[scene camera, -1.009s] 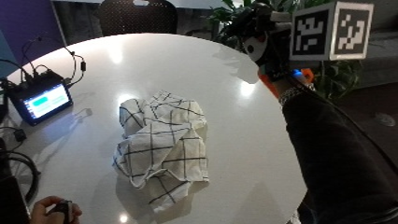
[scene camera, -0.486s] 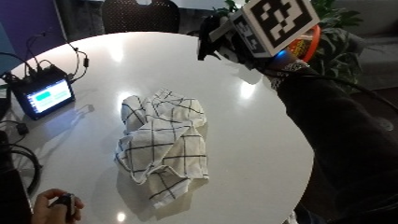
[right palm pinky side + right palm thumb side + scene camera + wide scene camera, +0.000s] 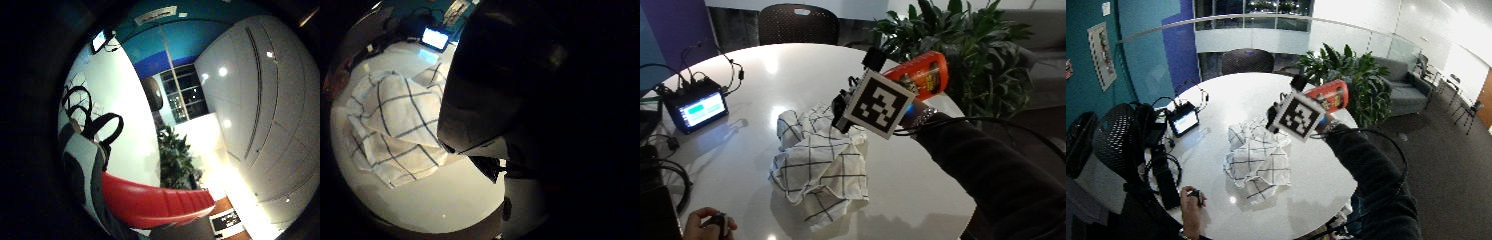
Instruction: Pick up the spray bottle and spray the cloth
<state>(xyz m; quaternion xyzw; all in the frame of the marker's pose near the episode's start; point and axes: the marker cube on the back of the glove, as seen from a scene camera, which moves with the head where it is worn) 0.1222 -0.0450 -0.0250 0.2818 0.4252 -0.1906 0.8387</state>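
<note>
Hiding the gloved right hand (image 3: 909,107), an orange spray bottle (image 3: 923,75) hangs above the checked cloth (image 3: 816,170).

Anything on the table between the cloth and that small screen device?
Nothing: in the outside view only bare white table separates the checked cloth from the screen device.

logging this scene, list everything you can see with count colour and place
spray bottle: 1, orange-red with black nozzle, held above the table's far edge
cloth: 1, white with dark grid lines, crumpled mid-table
table: 1, white, round
small monitor: 1, black with lit screen, on the table's edge, cables attached
chair: 1, dark, beyond the table
plant: 1, green, behind the bottle
sofa: 1, grey, beside the plant
right hand: 1, black glove, holds the bottle
other hand: 1, bare, holds a small dark object at the near edge
</note>
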